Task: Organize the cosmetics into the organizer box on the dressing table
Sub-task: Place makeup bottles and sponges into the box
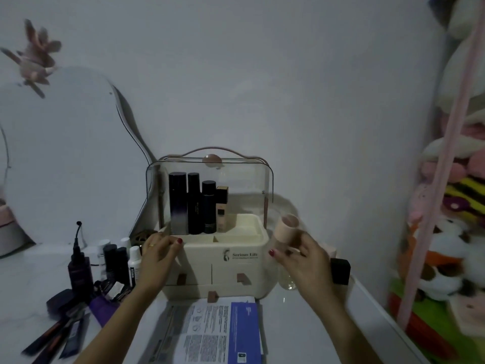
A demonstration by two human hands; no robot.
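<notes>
A cream organizer box [236, 261] with a raised clear lid [210, 177] stands at the middle of the white dressing table [301, 324]. Three tall dark bottles [194, 203] and a gold-capped foundation [222, 208] stand in its top tray. My left hand [157, 254] rests on the box's left front corner, holding nothing. My right hand [301, 261] is shut on a clear bottle with a pink cap [287, 227], just right of the box and level with its tray. More bottles [115, 261], brushes [49, 337] and a compact [60, 302] lie at the left.
A printed leaflet [217, 334] lies in front of the box. A round mirror [60, 158] leans at the back left. A black box [339, 270] sits behind my right hand. Plush toys [446, 245] crowd the right side beyond the table's edge.
</notes>
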